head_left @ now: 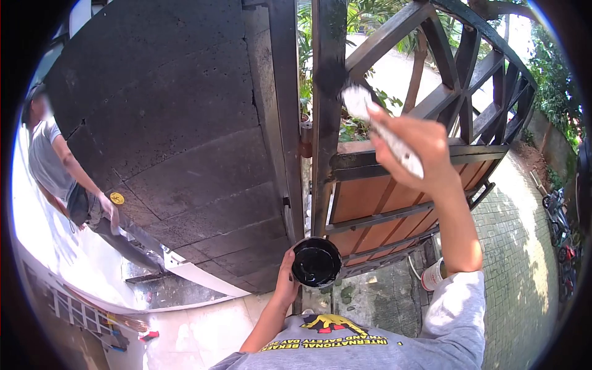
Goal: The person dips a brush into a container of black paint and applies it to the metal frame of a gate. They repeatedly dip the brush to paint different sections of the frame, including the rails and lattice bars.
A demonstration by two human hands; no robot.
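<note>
My right hand (416,148) is closed around the pale, paint-spotted handle of a paintbrush (398,148). The brush's head touches or nearly touches the dark upright post of a metal gate (328,117); its bristles are blurred against the black. Low in the middle, my left hand (286,280) grips the side of a round can of black paint (316,263), its open top facing up at me. The gate's upper lattice bars (453,98) are partly dark and partly dull brown, with brown panels (364,196) below.
A dark block wall (179,123) stands left of the gate post. Beyond it, at far left, is another person (49,154) in a grey shirt. A white bucket (433,275) sits on the ground near my right elbow. Paving (512,246) and parked bikes (562,228) lie to the right.
</note>
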